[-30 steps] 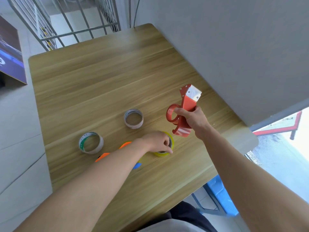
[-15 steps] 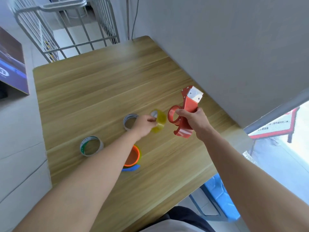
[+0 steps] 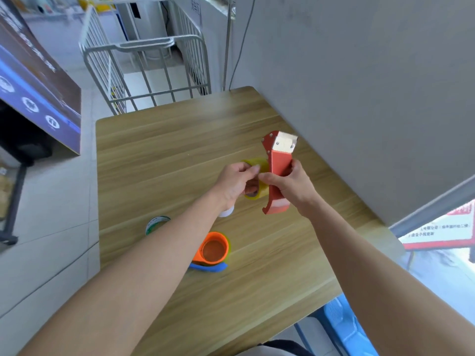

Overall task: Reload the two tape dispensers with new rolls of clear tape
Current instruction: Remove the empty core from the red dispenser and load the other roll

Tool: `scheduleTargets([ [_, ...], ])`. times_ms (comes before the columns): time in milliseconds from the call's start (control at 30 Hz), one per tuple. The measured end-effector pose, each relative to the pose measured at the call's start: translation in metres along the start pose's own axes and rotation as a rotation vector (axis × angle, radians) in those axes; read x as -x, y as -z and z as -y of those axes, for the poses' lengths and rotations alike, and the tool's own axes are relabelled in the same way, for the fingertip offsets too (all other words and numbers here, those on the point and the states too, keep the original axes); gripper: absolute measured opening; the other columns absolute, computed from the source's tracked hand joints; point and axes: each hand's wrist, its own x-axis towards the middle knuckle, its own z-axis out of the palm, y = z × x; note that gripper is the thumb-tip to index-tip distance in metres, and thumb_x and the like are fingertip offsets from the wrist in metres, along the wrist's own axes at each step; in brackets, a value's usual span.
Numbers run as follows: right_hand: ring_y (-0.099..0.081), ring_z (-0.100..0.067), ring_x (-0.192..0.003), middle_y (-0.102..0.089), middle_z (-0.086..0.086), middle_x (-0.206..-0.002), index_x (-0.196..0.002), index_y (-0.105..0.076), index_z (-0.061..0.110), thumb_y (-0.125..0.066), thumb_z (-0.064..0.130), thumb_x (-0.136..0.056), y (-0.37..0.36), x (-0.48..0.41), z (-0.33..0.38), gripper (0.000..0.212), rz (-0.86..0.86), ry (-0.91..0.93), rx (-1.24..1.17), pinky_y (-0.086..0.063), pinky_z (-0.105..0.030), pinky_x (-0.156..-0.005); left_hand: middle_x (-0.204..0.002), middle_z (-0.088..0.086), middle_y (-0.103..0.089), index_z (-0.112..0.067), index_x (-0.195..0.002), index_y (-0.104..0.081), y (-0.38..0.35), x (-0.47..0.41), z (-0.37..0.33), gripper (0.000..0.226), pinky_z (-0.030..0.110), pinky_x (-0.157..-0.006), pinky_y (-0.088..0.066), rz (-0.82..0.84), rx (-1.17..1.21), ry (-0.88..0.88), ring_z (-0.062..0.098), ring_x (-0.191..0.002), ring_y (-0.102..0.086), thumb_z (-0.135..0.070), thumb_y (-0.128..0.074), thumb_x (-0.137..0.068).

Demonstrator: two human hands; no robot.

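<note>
My right hand (image 3: 288, 185) grips the red tape dispenser (image 3: 279, 165) upright above the wooden table (image 3: 164, 150), its metal blade end pointing away from me. My left hand (image 3: 237, 179) holds a yellowish clear tape roll (image 3: 258, 163) pressed against the dispenser's left side, at the spool. On the table nearer to me lies the second dispenser, orange and blue (image 3: 213, 249), with a roll on it. Two spent rolls lie partly hidden under my left forearm: a white one (image 3: 227, 211) and a green-printed one (image 3: 155, 222).
A grey wall (image 3: 359, 86) runs along the table's right side. A metal railing (image 3: 144, 70) stands beyond the far edge. A blue stool (image 3: 344, 322) sits below the near right corner. A dark sign board (image 3: 33, 93) stands to the left.
My left hand picked the yellowish roll up off the table and carried it to the red dispenser. My right hand turned the dispenser more upright. The view tilted upward.
</note>
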Motion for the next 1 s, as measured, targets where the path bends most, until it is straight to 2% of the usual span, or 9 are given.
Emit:
scheduleTargets([
  [233, -0.061, -0.010, -0.091, -0.061, 0.006, -0.102, -0.118, -0.045, 0.019, -0.085, 0.031, -0.058, -0.014, 0.007, 0.006, 0.074, 0.097, 0.070, -0.030, -0.046, -0.022, -0.072, -0.069, 0.007, -0.056, -0.008, -0.079, -0.061, 0.009, 0.014, -0.007, 0.013, 0.036, -0.069, -0.045, -0.057, -0.414, -0.106, 0.021, -0.068, -0.051, 0.004, -0.056, -0.080],
  [367, -0.062, -0.008, -0.090, -0.062, 0.004, -0.102, -0.120, -0.043, 0.019, -0.085, 0.019, -0.060, -0.020, 0.011, 0.004, 0.073, 0.167, 0.087, -0.136, -0.048, -0.018, -0.071, -0.068, -0.001, -0.061, -0.020, -0.068, -0.062, 0.017, 0.023, -0.012, 0.014, 0.039, -0.075, -0.052, -0.102, -0.442, -0.114, 0.020, -0.072, -0.057, -0.010, -0.067, -0.076],
  [433, -0.063, -0.008, -0.089, -0.062, 0.004, -0.101, -0.120, -0.043, 0.018, -0.084, 0.015, -0.064, -0.023, 0.012, 0.004, 0.070, 0.160, 0.081, -0.200, -0.050, -0.020, -0.072, -0.077, -0.003, -0.061, -0.021, -0.072, -0.060, 0.020, 0.024, -0.014, 0.016, 0.035, -0.074, -0.049, -0.294, -0.471, -0.152, 0.018, -0.079, -0.057, -0.029, -0.074, -0.070],
  [500, -0.062, -0.010, -0.088, -0.062, 0.004, -0.097, -0.120, -0.044, 0.016, -0.084, 0.013, -0.064, -0.026, 0.013, 0.005, 0.069, 0.170, 0.070, -0.267, -0.052, -0.025, -0.074, -0.099, -0.001, -0.049, -0.018, -0.091, -0.054, 0.026, 0.025, -0.014, 0.046, 0.036, -0.080, -0.045, -0.569, -0.597, -0.080, 0.017, -0.092, -0.049, -0.047, -0.076, -0.062],
  [533, -0.062, -0.010, -0.086, -0.061, 0.004, -0.095, -0.120, -0.045, 0.015, -0.084, 0.014, -0.062, -0.028, 0.014, 0.006, 0.069, 0.186, 0.068, -0.291, -0.051, -0.025, -0.073, -0.108, 0.000, -0.042, -0.016, -0.103, -0.049, 0.029, 0.027, -0.016, 0.062, 0.036, -0.080, -0.044, -0.592, -0.572, 0.022, 0.018, -0.096, -0.046, -0.052, -0.076, -0.060],
  [600, -0.062, -0.008, -0.082, -0.061, 0.005, -0.091, -0.118, -0.047, 0.012, -0.083, 0.018, -0.058, -0.030, 0.015, 0.008, 0.071, 0.229, 0.073, -0.324, -0.051, -0.022, -0.069, -0.119, 0.006, -0.047, -0.007, -0.121, -0.043, 0.033, 0.033, -0.020, 0.076, 0.036, -0.073, -0.051, -0.401, -0.274, 0.220, 0.024, -0.096, -0.056, -0.050, -0.074, -0.066],
  [700, -0.064, -0.009, -0.080, -0.064, 0.002, -0.092, -0.116, -0.050, 0.008, -0.083, 0.019, -0.056, -0.035, 0.016, 0.012, 0.069, 0.290, 0.089, -0.344, -0.052, -0.020, -0.067, -0.102, 0.021, -0.064, 0.003, -0.109, -0.056, 0.037, 0.041, -0.019, 0.037, 0.035, -0.058, -0.055, -0.187, 0.007, 0.261, 0.027, -0.076, -0.065, -0.014, -0.069, -0.079],
  [867, -0.067, -0.017, -0.082, -0.070, 0.000, -0.084, -0.092, -0.059, 0.014, -0.079, 0.014, -0.063, -0.032, 0.013, 0.011, 0.035, 0.432, 0.105, -0.372, -0.055, -0.027, -0.073, -0.078, 0.010, -0.063, -0.005, -0.110, -0.057, 0.042, 0.044, -0.015, 0.032, 0.025, -0.046, -0.055, -0.277, 0.005, 0.168, 0.019, -0.062, -0.062, 0.008, -0.054, -0.082],
  [1000, -0.069, -0.018, -0.090, -0.073, -0.003, -0.094, -0.109, -0.060, 0.005, -0.088, 0.026, -0.050, -0.026, 0.015, 0.012, 0.069, 0.570, 0.026, -0.453, -0.056, -0.030, -0.080, -0.084, 0.008, -0.064, -0.007, -0.115, -0.058, 0.048, 0.042, -0.015, 0.037, 0.026, -0.050, -0.056, -0.276, 0.008, 0.119, 0.014, -0.057, -0.064, 0.010, -0.052, -0.083],
])
